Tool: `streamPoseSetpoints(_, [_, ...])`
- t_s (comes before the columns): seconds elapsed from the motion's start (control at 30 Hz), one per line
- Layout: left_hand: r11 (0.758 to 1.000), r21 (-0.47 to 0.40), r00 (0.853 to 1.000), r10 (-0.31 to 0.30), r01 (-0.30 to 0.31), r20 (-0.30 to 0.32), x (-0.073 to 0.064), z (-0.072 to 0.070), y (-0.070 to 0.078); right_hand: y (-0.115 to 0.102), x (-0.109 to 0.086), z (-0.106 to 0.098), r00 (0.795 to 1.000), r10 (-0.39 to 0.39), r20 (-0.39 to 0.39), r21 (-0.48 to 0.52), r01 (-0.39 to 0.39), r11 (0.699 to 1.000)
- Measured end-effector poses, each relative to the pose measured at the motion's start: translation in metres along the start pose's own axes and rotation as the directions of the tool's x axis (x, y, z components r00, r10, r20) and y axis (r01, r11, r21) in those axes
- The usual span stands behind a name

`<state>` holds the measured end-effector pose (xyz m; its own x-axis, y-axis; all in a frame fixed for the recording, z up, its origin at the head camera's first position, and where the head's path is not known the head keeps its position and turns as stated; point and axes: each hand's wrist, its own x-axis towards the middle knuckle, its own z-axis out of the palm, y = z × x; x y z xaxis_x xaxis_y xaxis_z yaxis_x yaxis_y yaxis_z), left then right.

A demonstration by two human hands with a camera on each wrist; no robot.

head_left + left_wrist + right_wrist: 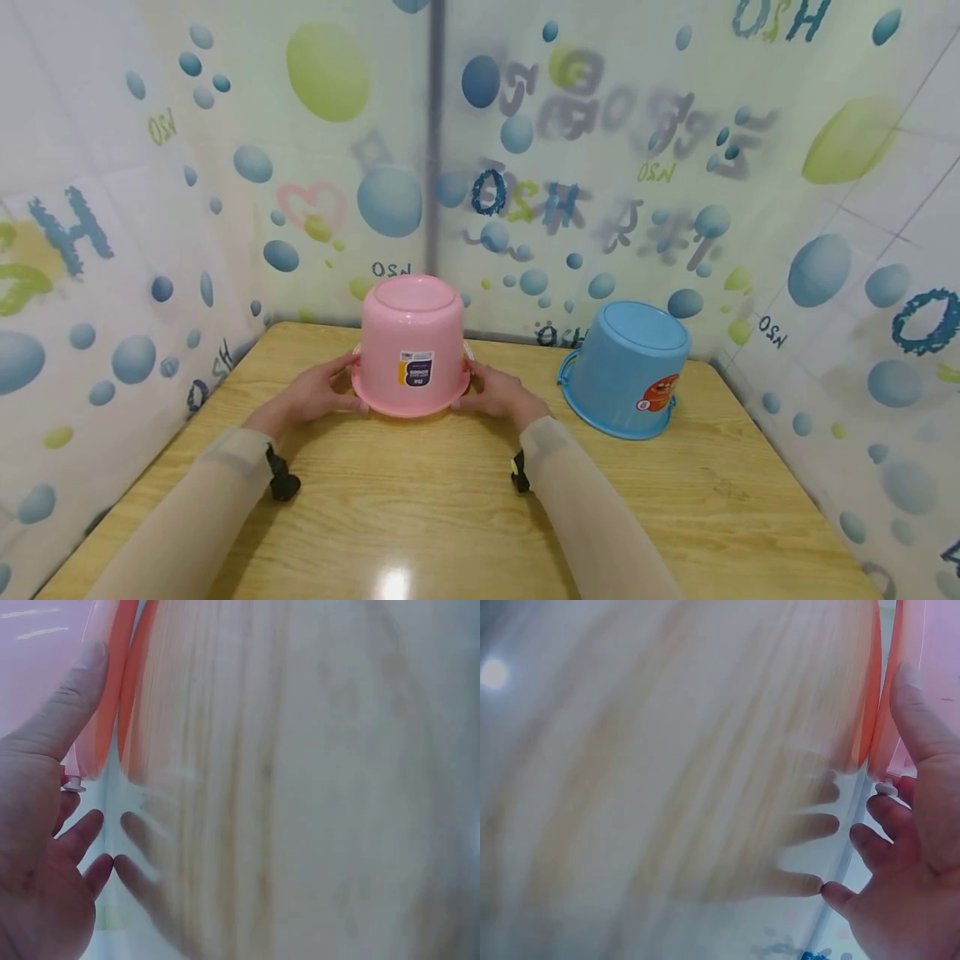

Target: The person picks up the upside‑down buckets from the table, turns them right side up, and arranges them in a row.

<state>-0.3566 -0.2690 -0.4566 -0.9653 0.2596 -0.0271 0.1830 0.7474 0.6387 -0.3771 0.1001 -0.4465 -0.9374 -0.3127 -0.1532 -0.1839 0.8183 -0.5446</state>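
Note:
A pink bucket [412, 329] is upside down at the back of the wooden table [450, 492], its rim close over the tabletop and its label facing me. My left hand [318, 392] holds its left side near the rim, and my right hand [498, 393] holds the right side. In the left wrist view the thumb [75, 694] presses on the rim while the other fingers spread behind it. The right thumb [919, 716] lies on the rim in the same way, beside the small white handle pivot [886, 787].
To the right, a blue bucket [626, 367] with a red label is also upside down, its handle hanging at the rim. A curtain [637, 167] with bubble prints closes off the back and sides of the table. Each wrist wears a black strap.

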Motion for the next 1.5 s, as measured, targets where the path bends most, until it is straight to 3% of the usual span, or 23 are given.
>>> streamPoseSetpoints(0.3, [0.998, -0.055, 0.999, 0.019, -0.021, -0.032, -0.005, -0.003, 0.003, -0.001, -0.003, -0.002, 0.998, -0.066, -0.009, 0.137, 0.067, 0.988])
streamPoseSetpoints(0.67, [0.991, -0.123, 0.998, 0.039, -0.046, -0.054, -0.01, -0.004, 0.003, 0.001, -0.006, -0.006, 0.995, -0.097, -0.017, 0.159, 0.098, 0.982])
streamPoseSetpoints(1.0, [0.98, -0.182, 0.994, 0.069, -0.083, -0.082, -0.016, -0.007, 0.008, 0.0, -0.015, -0.013, 0.998, -0.058, -0.005, 0.205, 0.057, 0.977])
streamPoseSetpoints(1.2, [0.963, -0.245, 0.988, 0.084, -0.115, -0.132, -0.022, -0.009, 0.016, -0.002, -0.019, -0.015, 0.999, -0.019, -0.037, 0.233, 0.027, 0.972])
streamPoseSetpoints(1.5, [0.946, -0.284, 0.971, 0.093, -0.155, -0.219, -0.025, -0.008, 0.026, -0.003, -0.019, -0.018, 0.991, -0.09, -0.1, 0.27, 0.114, 0.956])
